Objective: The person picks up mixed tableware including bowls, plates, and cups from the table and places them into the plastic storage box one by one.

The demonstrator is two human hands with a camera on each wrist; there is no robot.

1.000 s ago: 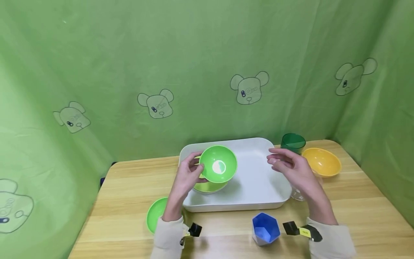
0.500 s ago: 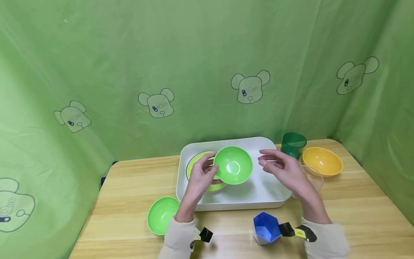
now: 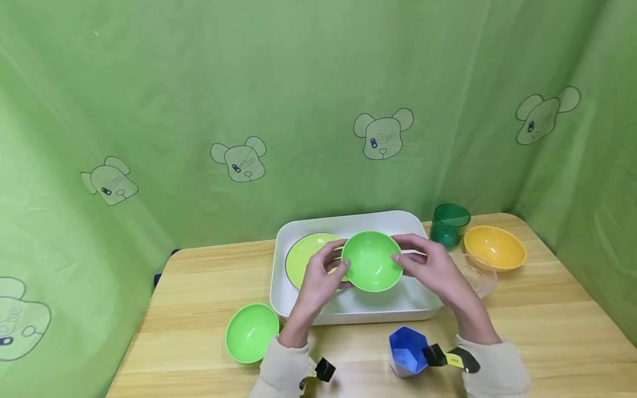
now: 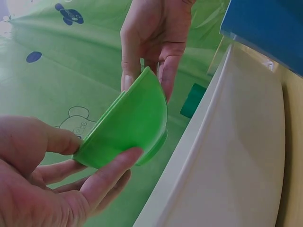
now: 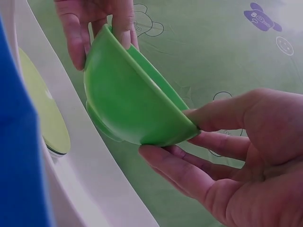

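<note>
A bright green bowl (image 3: 373, 262) is held up over the white tray (image 3: 348, 319), its opening tilted toward the head camera. My left hand (image 3: 320, 276) pinches its left rim, thumb inside and fingers under the outer wall. On the opposite side my right hand (image 3: 433, 265) grips the rim the same way. The right wrist view shows the bowl's outer wall and foot ring (image 5: 102, 123) between both hands. Behind my left hand, a yellow-green plate-like dish (image 3: 306, 257) with a dark rim line sits in the tray's left part.
A second green bowl (image 3: 252, 333) stands left of the tray. In front is a blue hexagonal cup (image 3: 408, 351). To the right are a dark green tumbler (image 3: 449, 224), a yellow bowl (image 3: 495, 247) and a clear container (image 3: 480, 276), partly behind my right wrist. A green curtain (image 3: 308, 83) hangs behind.
My left hand has carried the green bowl rightward, off the yellow-green dish. My right hand has moved left and now grips the bowl's right rim.
</note>
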